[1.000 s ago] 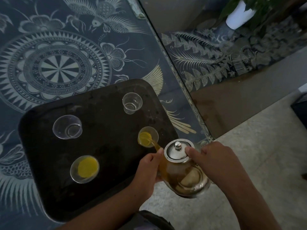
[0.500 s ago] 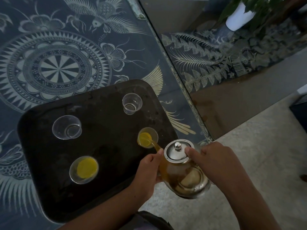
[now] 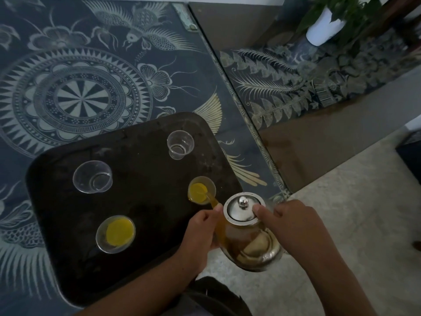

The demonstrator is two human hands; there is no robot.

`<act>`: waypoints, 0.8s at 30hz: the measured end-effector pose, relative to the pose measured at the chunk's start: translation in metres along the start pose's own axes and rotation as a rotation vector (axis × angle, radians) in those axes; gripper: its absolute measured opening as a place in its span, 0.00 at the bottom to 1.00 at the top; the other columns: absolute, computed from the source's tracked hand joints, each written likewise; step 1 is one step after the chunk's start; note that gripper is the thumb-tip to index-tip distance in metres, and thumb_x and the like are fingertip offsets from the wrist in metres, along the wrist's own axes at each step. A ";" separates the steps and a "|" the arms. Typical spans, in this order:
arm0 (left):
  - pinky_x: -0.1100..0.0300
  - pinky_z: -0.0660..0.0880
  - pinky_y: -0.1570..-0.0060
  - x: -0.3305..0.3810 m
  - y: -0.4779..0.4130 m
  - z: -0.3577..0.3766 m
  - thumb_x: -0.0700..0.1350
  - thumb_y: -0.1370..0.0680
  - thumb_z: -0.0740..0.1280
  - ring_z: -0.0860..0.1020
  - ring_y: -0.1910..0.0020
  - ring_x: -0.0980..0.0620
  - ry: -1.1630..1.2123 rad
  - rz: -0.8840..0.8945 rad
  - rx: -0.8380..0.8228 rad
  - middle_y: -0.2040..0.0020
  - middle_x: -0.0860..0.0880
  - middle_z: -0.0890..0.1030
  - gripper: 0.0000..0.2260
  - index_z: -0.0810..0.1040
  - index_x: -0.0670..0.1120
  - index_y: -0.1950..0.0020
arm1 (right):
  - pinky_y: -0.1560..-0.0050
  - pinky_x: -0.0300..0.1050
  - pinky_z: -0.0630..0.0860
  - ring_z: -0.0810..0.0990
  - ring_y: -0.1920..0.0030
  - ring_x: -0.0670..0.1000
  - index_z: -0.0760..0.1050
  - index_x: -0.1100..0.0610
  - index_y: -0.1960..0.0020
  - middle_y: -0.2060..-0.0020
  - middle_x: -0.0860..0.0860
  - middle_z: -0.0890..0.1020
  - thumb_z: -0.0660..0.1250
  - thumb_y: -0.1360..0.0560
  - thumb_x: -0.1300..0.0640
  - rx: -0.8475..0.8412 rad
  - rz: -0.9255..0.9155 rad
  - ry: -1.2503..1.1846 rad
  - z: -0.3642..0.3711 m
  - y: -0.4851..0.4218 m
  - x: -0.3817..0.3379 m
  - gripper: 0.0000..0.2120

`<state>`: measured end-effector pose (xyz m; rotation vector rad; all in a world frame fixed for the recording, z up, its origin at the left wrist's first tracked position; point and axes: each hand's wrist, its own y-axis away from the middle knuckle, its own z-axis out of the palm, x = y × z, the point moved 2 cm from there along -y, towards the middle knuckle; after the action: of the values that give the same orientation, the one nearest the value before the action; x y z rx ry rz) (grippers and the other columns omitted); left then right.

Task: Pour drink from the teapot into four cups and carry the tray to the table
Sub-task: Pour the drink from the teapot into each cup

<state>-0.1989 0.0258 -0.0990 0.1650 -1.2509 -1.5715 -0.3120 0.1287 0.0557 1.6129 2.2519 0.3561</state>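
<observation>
Second cup filling, pot hardly moved

The teapot [image 3: 248, 238] hangs tilted off the tray's [image 3: 141, 258] 4 o'clock corner. The left hand [image 3: 202, 229] is curled against its glass side, and the right hand [image 3: 293, 224] is wrapped round its back with one fingertip pressing the lid [image 3: 239, 213]. The yellow pool in the 3 o'clock cup [image 3: 201, 190] has spread over the last second. The 7 o'clock cup [image 3: 115, 233] already holds drink, while the 10 o'clock cup [image 3: 92, 176] and 1 o'clock cup [image 3: 180, 144] are dry, so two pours likely remain.
</observation>
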 end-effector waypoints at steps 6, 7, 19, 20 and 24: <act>0.40 0.83 0.42 0.004 0.003 -0.001 0.57 0.19 0.67 0.85 0.44 0.43 -0.021 0.025 0.076 0.45 0.42 0.86 0.16 0.81 0.46 0.40 | 0.72 0.43 0.63 0.62 0.79 0.44 0.59 0.54 0.76 0.82 0.49 0.63 0.62 0.29 0.33 -0.001 -0.034 -0.067 0.004 -0.002 0.008 0.30; 0.39 0.82 0.42 0.005 0.004 0.000 0.57 0.19 0.67 0.85 0.43 0.43 -0.024 0.031 0.082 0.45 0.42 0.86 0.16 0.81 0.46 0.40 | 0.72 0.43 0.63 0.62 0.79 0.44 0.60 0.54 0.76 0.82 0.49 0.63 0.61 0.29 0.32 -0.003 -0.043 -0.072 0.004 -0.003 0.010 0.30; 0.41 0.84 0.46 0.013 0.008 0.040 0.56 0.19 0.68 0.86 0.47 0.41 0.026 0.189 0.245 0.47 0.41 0.87 0.17 0.82 0.44 0.43 | 0.69 0.43 0.66 0.66 0.76 0.47 0.67 0.53 0.73 0.77 0.51 0.67 0.63 0.28 0.32 -0.072 -0.259 -0.186 -0.025 -0.044 0.040 0.28; 0.43 0.85 0.48 0.014 0.009 0.044 0.56 0.19 0.68 0.87 0.47 0.41 0.035 0.212 0.249 0.48 0.41 0.87 0.16 0.82 0.44 0.43 | 0.70 0.43 0.65 0.65 0.76 0.46 0.66 0.53 0.74 0.78 0.51 0.67 0.64 0.28 0.33 -0.067 -0.288 -0.190 -0.030 -0.048 0.041 0.28; 0.44 0.85 0.52 0.021 0.013 0.060 0.55 0.19 0.68 0.88 0.50 0.42 0.075 0.296 0.275 0.50 0.41 0.88 0.16 0.82 0.42 0.44 | 0.73 0.46 0.67 0.65 0.78 0.48 0.63 0.54 0.75 0.79 0.51 0.64 0.66 0.28 0.34 -0.058 -0.373 -0.223 -0.046 -0.060 0.043 0.29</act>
<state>-0.2389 0.0482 -0.0528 0.2020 -1.3609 -1.1282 -0.3952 0.1498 0.0683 1.1095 2.2797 0.1341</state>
